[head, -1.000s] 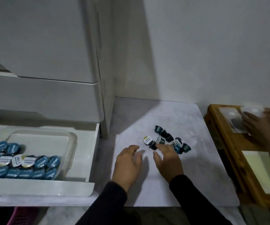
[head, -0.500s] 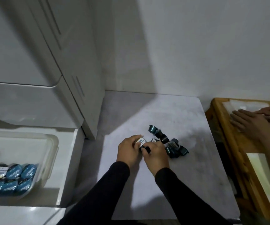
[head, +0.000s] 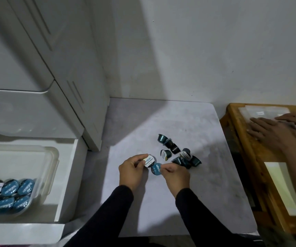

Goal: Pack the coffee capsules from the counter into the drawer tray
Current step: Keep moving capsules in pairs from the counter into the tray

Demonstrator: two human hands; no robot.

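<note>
Left hand [head: 132, 169]: pinches white-lidded capsule [head: 149, 160].
Right hand [head: 176, 176]: pinches blue-lidded capsule [head: 156, 168].
Loose capsules [head: 177, 154]: on counter [head: 206, 193], beside right hand.
Tray [head: 52, 157]: left; I advise carrying lids up.

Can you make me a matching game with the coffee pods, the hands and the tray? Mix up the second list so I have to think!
Things:
1. left hand
2. right hand
3. loose capsules
4. clear tray

Matches:
A. sits in the open drawer, part filled with capsules
B. holds a white-lidded capsule
C. lie in a heap on the counter
D. holds a blue-lidded capsule

Pairs: 1-B, 2-D, 3-C, 4-A
</note>
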